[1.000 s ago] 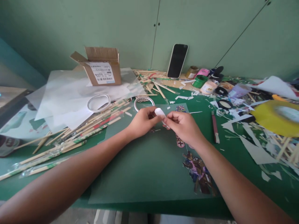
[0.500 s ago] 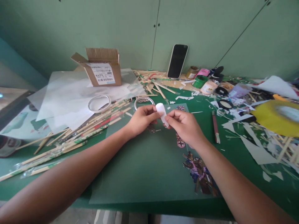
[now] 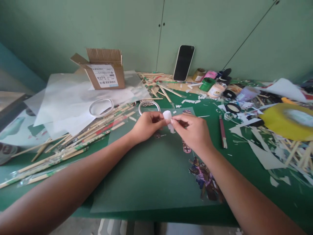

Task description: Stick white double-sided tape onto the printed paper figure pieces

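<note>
Between my two hands is a small white paper piece (image 3: 167, 115), rounded at its top end. My left hand (image 3: 148, 126) pinches its left edge between thumb and fingers. From the other side my right hand (image 3: 192, 129) pinches it too, its fingertips close to the left thumb. Both hands hover over a clear plastic sheet (image 3: 137, 182). Cut-out printed pieces (image 3: 206, 181) lie in a pile by my right forearm, and a patterned strip (image 3: 186, 147) shows partly under my right wrist. Just behind my left hand lies a white ring (image 3: 149, 103).
On the left are wrapped chopsticks (image 3: 80, 140), another white ring (image 3: 101, 107) and an opened cardboard box (image 3: 105, 73). A phone (image 3: 184, 62) leans on the wall. To the right lie a cutter knife (image 3: 222, 132), paint jars (image 3: 216, 89), paper scraps (image 3: 265, 156) and a yellow tape roll (image 3: 274, 122).
The white paper piece has turned from a slant to nearly upright between my fingers. My right hand has moved slightly up and closer to my left. The view has shifted a little.
</note>
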`<state>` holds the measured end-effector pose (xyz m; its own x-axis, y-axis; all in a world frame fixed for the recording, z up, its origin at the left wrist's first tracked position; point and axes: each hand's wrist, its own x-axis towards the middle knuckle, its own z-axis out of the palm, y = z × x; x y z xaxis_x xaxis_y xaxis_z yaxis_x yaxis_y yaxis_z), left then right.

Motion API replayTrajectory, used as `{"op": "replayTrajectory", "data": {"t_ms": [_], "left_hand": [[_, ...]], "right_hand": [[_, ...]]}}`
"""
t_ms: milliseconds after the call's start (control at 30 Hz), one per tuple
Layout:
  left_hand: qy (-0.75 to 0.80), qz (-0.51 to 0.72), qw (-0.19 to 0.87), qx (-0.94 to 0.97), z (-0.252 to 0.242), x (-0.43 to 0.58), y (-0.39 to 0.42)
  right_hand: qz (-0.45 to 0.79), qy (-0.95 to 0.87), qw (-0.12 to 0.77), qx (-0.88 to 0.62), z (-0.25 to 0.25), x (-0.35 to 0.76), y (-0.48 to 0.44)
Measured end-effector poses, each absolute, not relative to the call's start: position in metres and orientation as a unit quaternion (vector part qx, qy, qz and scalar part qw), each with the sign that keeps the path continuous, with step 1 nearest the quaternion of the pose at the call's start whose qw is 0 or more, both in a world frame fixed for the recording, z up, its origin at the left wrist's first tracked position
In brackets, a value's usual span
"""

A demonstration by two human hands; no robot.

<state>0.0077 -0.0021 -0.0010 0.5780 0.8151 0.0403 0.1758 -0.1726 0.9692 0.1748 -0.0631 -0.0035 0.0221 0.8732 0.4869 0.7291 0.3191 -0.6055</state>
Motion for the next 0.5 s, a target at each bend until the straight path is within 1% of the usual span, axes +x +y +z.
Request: {"op": "replayTrajectory", "data": {"t_ms": [133,267,500], "left_hand": [[0.341,0.290,0.529,0.721,-0.0052,0.0073,-0.0016],[0.330,0.285,0.522,0.733,-0.0074,0.0069,-0.0014],[0.320,0.279,0.531,0.734,-0.0071,0.0064,-0.0012]], "right_hand": [[0.123,-0.720,0.393,-0.559,0.0013,0.1815,-0.0623],[0.128,-0.732,0.364,-0.561,0.0039,0.1848,-0.0624],[0.125,-0.738,0.358,-0.558,0.0071,0.1850,-0.0635]]}}
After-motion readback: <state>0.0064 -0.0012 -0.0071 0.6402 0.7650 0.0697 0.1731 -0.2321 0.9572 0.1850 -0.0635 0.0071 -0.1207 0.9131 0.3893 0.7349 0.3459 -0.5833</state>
